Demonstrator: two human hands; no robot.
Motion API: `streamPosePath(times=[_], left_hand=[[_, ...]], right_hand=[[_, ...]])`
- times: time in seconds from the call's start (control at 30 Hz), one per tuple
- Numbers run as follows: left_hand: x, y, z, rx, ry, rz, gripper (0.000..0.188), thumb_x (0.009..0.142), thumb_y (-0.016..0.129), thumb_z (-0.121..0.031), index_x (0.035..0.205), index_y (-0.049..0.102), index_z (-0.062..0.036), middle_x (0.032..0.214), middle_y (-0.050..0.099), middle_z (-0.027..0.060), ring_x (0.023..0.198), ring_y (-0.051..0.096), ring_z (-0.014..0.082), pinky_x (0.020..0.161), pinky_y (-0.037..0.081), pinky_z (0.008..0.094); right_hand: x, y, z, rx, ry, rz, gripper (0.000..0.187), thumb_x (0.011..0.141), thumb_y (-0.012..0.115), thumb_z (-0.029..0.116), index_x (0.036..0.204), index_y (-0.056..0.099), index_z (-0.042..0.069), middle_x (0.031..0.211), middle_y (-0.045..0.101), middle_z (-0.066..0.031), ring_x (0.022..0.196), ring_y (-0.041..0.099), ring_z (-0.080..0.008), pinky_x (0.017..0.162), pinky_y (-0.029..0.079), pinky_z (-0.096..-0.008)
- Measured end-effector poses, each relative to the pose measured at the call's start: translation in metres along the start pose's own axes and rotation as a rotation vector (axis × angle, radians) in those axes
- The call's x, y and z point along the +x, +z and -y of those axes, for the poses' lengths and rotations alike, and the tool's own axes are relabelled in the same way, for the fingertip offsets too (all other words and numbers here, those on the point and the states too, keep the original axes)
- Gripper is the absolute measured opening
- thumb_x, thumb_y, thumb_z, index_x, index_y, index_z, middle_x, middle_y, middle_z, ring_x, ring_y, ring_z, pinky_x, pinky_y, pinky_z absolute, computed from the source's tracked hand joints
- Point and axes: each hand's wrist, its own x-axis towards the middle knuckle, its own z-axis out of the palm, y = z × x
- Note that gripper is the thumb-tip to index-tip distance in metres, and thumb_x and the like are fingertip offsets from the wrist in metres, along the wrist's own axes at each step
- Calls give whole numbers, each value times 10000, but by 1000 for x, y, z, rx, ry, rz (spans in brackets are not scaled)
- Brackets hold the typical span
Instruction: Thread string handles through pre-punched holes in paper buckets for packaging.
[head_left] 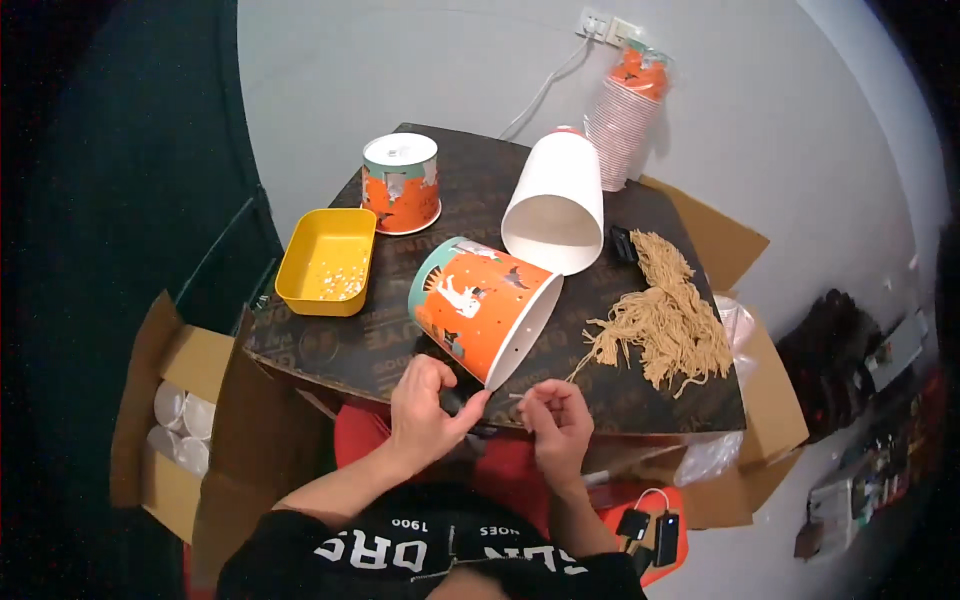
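An orange paper bucket (480, 300) with a green base band and printed figures lies tilted on its side, its white mouth facing right. Small dark holes show near its rim. My left hand (425, 410) is closed at the lower rim of this bucket, thumb near the edge. A black object (455, 396) shows beside those fingers, mostly hidden. My right hand (558, 418) is pinched just right of the rim, on what looks like a tan string whose pale tip pokes out leftward. From there a strand runs up to a bundle of tan strings (670, 330) on the table.
On the dark table (450, 160) stand a yellow tray (298, 270) with white bits, an upside-down orange bucket (400, 190), white nested buckets (565, 180) and a tall cup stack (625, 125). Cardboard boxes (190, 420) flank it. An orange stool (652, 572) holds a phone.
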Motion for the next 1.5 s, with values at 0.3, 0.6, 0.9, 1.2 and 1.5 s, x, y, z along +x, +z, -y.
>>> streamPosePath(times=[0.3,0.6,0.9,1.2,1.5], left_hand=[[64,-8,-9,-43,302,70,500,801,580,73,1287,474,18,1350,512,220,1295,470,408,1123,269,552],[58,-4,-5,-34,283,85,539,798,593,90,1317,465,16,1278,561,189,1224,536,357,1098,303,556],[45,-2,-17,50,225,20,644,662,814,-103,1195,468,-4,1249,473,222,1157,478,423,958,402,507],[47,10,-7,21,172,-186,262,639,693,55,728,460,-27,1100,530,225,971,538,393,836,463,454],[31,8,-17,15,215,-131,307,666,750,9,738,454,-33,1136,530,246,1036,535,418,879,454,468]], right_hand=[[34,9,-6,191,111,-22,186,935,588,27,1112,572,-30,863,629,-67,648,523,-79,580,421,-202],[45,12,-10,352,99,-91,180,946,594,48,1100,564,-40,897,626,-85,667,549,-112,607,453,-228],[43,27,-13,504,153,-93,138,945,595,42,1059,563,-31,882,622,-91,669,565,-128,609,459,-251],[32,39,-4,417,86,-90,104,924,608,6,1012,569,-32,846,637,-83,660,561,-111,599,457,-241],[34,40,-12,426,148,-119,161,941,588,22,1080,597,-59,837,626,-55,680,560,-106,628,464,-236]])
